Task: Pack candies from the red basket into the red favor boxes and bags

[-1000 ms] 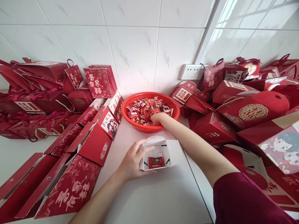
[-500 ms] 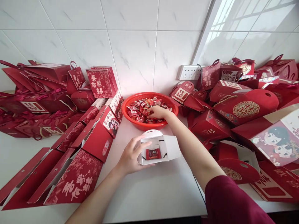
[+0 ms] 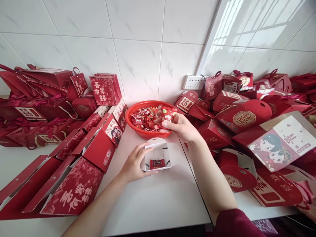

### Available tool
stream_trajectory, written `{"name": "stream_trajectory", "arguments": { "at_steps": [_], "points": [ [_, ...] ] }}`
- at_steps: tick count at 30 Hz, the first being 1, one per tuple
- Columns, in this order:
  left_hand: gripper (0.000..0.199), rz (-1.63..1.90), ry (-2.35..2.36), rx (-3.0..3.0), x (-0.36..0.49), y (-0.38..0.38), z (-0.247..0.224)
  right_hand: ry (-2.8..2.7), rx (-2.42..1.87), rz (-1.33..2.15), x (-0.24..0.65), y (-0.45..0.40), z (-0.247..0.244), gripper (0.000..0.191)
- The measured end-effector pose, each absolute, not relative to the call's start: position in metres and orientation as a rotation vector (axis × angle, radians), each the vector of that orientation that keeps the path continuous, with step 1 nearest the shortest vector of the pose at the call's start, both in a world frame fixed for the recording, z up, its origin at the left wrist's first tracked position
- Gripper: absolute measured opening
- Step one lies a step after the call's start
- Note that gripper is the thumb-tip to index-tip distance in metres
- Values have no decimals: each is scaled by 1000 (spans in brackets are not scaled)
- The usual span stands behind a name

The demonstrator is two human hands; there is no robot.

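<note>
Red-wrapped candies (image 3: 168, 115) are pinched by the right hand (image 3: 184, 126) just right of frame centre, above and slightly right of the open paperboard gift box (image 3: 159, 150), which is clasped at its left side by the left hand (image 3: 133, 163), one foil-wrapped sweet (image 3: 157, 163) held inside.

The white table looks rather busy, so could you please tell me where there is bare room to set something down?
The widest bare patch of the table lies in front of the open white box, between the left forearm and right forearm. A narrower strip separates the left hand from the red box rows. The red basket and box heap at right are crowded.
</note>
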State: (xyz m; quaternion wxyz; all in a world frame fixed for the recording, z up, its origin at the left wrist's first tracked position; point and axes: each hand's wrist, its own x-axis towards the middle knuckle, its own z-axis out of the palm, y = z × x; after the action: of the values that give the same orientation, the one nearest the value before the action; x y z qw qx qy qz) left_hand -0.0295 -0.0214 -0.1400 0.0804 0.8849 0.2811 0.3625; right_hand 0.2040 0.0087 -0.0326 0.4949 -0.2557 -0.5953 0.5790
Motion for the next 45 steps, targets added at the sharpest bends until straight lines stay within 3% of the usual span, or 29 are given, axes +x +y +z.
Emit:
{"name": "stream_trajectory", "arguments": {
  "at_steps": [8, 12, 21, 31, 37, 45],
  "points": [
    [94, 1552, 759, 2762, -34, -30, -125, -1791, -691, 993, 225, -38, -8, 33],
    [94, 1598, 798, 2755, -34, -33, -124, -1735, -812, 1025, 230, -44, -6, 29],
    [96, 1441, 852, 2733, -33, -31, -126, -1970, -857, 980, 230, -48, -5, 28],
    [99, 1198, 912, 2310, -23, -32, -134, -2317, -1108, 578, 216, -26, -21, 25],
    [81, 1008, 935, 2375, -23, -29, -134, -2229, -1370, 434, 220, -21, -25, 16],
    [65, 865, 949, 2482, -28, -26, -137, -2056, -1672, 117, 237, 44, -35, 30]
  ]
}}
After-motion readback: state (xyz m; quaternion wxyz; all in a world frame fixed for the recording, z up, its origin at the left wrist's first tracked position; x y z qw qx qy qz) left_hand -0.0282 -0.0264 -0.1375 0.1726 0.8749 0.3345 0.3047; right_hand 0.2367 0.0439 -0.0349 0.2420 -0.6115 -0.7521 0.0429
